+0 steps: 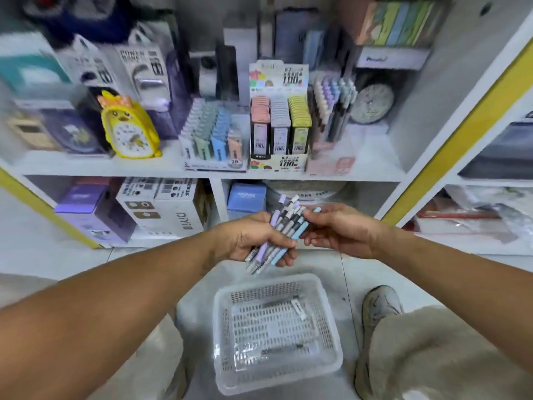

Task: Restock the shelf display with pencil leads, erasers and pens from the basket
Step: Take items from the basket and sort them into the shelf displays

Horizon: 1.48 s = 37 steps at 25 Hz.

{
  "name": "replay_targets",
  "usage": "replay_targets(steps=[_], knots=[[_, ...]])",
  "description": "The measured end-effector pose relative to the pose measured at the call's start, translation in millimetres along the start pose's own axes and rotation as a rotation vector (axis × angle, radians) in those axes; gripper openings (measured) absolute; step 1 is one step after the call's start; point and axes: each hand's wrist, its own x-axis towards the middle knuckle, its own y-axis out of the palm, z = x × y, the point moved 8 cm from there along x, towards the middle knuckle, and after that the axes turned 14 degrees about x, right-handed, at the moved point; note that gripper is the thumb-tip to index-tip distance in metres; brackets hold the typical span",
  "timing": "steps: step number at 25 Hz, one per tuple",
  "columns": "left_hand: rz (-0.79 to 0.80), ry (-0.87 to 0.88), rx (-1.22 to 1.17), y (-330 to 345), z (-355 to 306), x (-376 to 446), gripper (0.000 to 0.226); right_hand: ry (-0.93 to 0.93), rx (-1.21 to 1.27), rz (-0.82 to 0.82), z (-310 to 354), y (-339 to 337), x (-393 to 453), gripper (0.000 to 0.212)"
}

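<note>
Head view, looking fwd and down at a stationery shelf. We see the left hand point(253, 241) with fingers curled round a bundle of pens point(281, 232) (lilac, grey, light blue barrels), gripped near the lower ends; tips stick out below the fist, caps fan up and to the right. The right hand point(340, 229) meets the bundle from the right, fingertips point(310, 216) pinching the upper part of a light-blue pen; exact no. of pens we cannot tell, as they overlap and blur.

Below the hands, on the floor tiles, sits a clear plastic basket point(331, 362), mesh-sided. Inside: a few thin dark items and a small white-labelled piece near the back; too blurred to say whether leads or pens.

On the shelf point(86, 168), l. to r.: a yellow alarm clock point(129, 131); an eraser display point(213, 137) w/ pastel rows; a pencil-lead display box point(278, 122) marked "100", three columns (pink, grey, yellow-green); just beside it a pen rack point(331, 111) holding upright pastel pens; behind that a round grey clock point(372, 103), partly hidden. Upper boxes are blurred, text unreadable. Lower compartments hold cartons, cut off by the arms. A shoe point(380, 304) and a knee show lower right.
</note>
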Motion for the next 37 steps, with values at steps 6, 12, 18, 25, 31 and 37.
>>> replay_targets(steps=[6, 12, 18, 25, 31, 37], knots=[[-0.094, 0.07, -0.217, -3.5, -99.8, -47.5, 0.012, -0.368, 0.06, -0.153, 110.3, 30.8, -40.0, 0.009], [-0.208, 0.092, -0.254, -26.8, -158.9, -65.2, 0.004, -0.887, -0.305, -0.388, 227.3, 21.9, -94.7, 0.02], [-0.281, 0.164, -0.337, -44.8, -193.8, -46.8, 0.016, -1.088, -0.984, -0.45, 244.7, 43.2, -90.4, 0.009], [-0.296, 0.196, -0.336, -51.6, -187.2, -28.5, 0.009, -1.055, -1.182, -0.384, 229.6, 31.9, -49.9, 0.003], [-0.279, 0.2, -0.364, -52.8, -185.0, -27.6, 0.01, -1.17, -1.179, -0.366, 227.3, 35.1, -48.2, 0.013], [-0.238, 0.206, -0.391, -46.4, -186.8, -29.6, 0.012, -1.11, -1.298, -0.459, 225.6, 34.6, -42.6, 0.008]])
